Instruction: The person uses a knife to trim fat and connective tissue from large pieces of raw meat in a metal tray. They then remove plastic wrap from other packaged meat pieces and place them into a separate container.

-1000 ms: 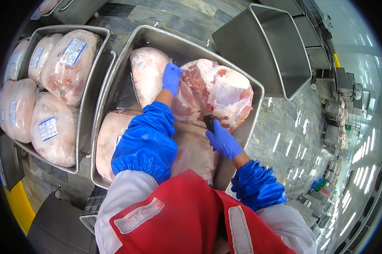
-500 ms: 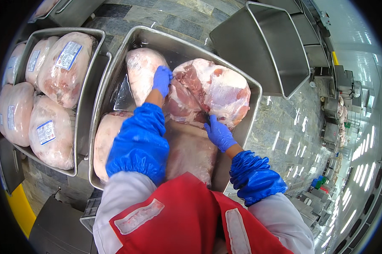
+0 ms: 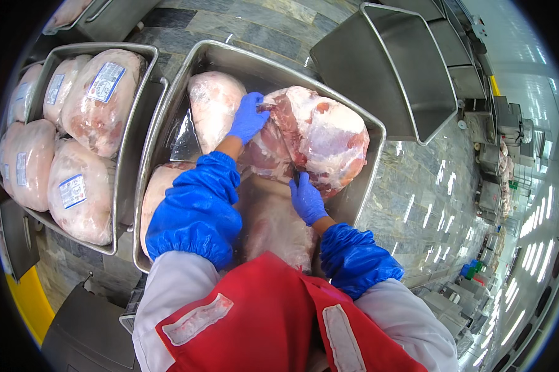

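A large cut of raw meat (image 3: pixel 332 133), pale fat and dark red flesh, lies at the far right inside a metal tub (image 3: pixel 383 146). My left hand (image 3: pixel 249 116), in a blue glove, has its fingers closed on the upper left edge of this cut. At the cut's near side is my right hand (image 3: pixel 307 197), also gloved, closed around the dark handle of a knife (image 3: pixel 297 168). The thin blade points away from me and lies against the red flesh; part of it is hard to make out. A pale meat piece (image 3: pixel 212 102) sits just left of my left hand.
More meat pieces (image 3: pixel 273 226) lie in the tub's near part, partly behind my forearms. On the left stands another metal tub (image 3: pixel 115 245) with several wrapped, labelled meat pieces (image 3: pixel 84 192). Metal bins (image 3: pixel 378 74) stand at the far right on the tiled floor (image 3: pixel 409 186).
My left hand has shifted right, from beside the pale piece onto the edge of the red cut. My right hand has come slightly left with the knife.
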Motion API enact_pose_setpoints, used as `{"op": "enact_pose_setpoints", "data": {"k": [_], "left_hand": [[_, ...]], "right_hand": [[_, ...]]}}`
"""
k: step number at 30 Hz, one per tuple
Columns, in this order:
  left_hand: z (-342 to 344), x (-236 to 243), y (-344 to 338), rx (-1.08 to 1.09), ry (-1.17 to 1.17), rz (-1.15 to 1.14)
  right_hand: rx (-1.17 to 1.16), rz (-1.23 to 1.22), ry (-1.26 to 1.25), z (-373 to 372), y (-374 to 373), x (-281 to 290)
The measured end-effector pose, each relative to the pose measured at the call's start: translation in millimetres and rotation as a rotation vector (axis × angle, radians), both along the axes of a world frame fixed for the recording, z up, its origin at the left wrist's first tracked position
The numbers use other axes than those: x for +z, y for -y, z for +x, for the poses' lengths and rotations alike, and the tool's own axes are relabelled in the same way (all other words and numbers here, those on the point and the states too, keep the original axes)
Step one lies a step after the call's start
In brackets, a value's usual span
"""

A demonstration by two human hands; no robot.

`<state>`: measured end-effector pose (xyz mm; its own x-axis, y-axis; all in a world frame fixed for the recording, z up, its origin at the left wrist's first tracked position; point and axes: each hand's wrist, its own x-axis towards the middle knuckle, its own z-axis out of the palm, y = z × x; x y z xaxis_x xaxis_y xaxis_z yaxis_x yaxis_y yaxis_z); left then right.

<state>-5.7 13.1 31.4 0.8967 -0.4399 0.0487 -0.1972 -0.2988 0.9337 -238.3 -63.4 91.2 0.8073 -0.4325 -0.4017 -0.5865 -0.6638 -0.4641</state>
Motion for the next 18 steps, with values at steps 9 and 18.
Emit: {"op": "enact_pose_setpoints", "data": {"k": [9,18], "left_hand": [[32.1,-27.6,4.6,-0.103,0.064,0.108],[10.8,-19.5,-11.7,-0.007,-0.227,0.090]], "right_hand": [[0.036,0.005,-0.041,0.9,6.4,1.7],[0.251,0.004,-0.172,12.2,20.8,69.8]]}}
